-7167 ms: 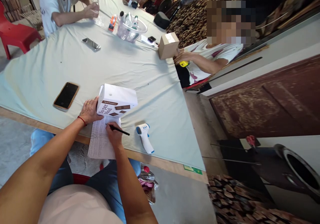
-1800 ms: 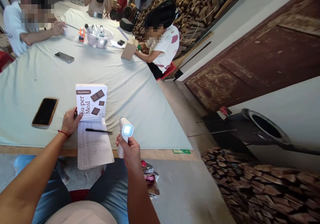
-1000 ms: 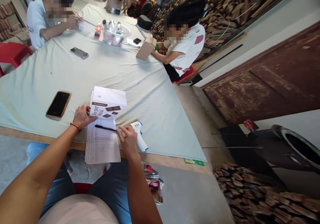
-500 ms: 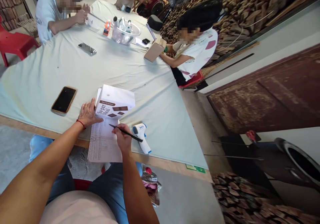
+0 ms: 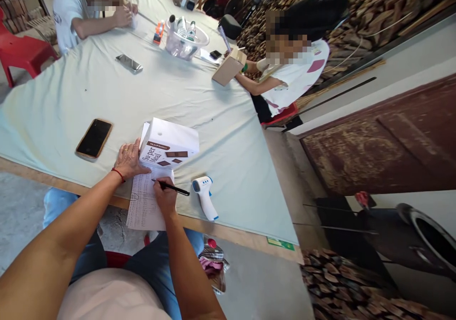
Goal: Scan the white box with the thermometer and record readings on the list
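Observation:
My right hand [image 5: 165, 199] is closed around a black pen [image 5: 175, 189], whose tip meets or nearly meets a sheet of paper [image 5: 142, 213] covered in small handwriting. The sheet overhangs the table's near edge. My left hand [image 5: 128, 160], fingers stretched and thumb out, rests on the sheet's upper left, against the side of a white box [image 5: 174, 137] printed "Super Meal". This box stands on the upper part of the paper and hides it. To the right of my right hand lies a white and blue infrared thermometer [image 5: 205, 198]. Left of my left hand is a phone [image 5: 94, 139] in a brown case.
Further back are a second phone [image 5: 128, 63], a clear tub [image 5: 187, 38] with bottles, and an orange box [image 5: 158, 33]. A person [image 5: 73, 13] sits at the far left; another [image 5: 302, 68] sits at the right behind a cardboard box [image 5: 229, 67]. Firewood is stacked behind.
My right hand has shifted left across the paper with the pen, away from the thermometer. My left hand keeps its place by the box. The whole view has shifted slightly.

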A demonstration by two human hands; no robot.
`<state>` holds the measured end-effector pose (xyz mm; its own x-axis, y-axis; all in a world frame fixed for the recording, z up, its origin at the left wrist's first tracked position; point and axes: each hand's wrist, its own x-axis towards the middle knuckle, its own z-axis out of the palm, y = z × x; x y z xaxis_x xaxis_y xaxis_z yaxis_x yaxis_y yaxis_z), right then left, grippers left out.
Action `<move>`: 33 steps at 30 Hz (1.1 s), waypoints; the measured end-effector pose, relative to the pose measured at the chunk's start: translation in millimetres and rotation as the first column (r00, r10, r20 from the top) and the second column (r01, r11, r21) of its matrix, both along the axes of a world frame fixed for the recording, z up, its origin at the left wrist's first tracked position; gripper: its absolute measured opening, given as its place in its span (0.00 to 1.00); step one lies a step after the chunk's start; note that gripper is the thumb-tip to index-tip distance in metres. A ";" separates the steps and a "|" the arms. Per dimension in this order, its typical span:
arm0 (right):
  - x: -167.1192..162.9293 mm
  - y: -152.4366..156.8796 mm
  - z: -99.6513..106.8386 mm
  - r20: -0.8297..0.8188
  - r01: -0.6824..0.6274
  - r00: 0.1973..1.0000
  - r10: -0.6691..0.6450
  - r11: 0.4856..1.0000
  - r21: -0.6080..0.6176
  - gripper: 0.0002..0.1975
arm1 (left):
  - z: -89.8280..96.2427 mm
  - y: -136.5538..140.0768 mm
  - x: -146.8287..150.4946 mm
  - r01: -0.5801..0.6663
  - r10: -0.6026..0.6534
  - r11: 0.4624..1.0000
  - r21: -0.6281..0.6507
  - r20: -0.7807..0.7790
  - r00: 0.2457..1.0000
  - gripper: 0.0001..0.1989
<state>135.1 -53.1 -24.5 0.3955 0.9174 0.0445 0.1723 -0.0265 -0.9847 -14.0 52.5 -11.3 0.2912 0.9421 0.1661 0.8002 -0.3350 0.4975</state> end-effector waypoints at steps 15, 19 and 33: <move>3.5 2.5 -14.7 0.108 -0.025 0.994 0.016 0.996 0.080 0.07 | 5.2 -2.6 1.1 -0.013 0.012 1.000 -0.022 -0.053 0.999 0.64; 3.8 3.1 -15.9 0.101 -0.033 0.995 0.026 0.997 0.068 0.07 | 4.5 -2.2 1.4 -0.015 0.015 1.000 -0.017 -0.049 0.999 0.64; 3.9 3.0 -16.7 0.119 0.013 0.993 -0.019 0.999 0.050 0.08 | 5.7 -1.6 1.5 -0.016 0.015 1.000 -0.013 -0.047 0.999 0.63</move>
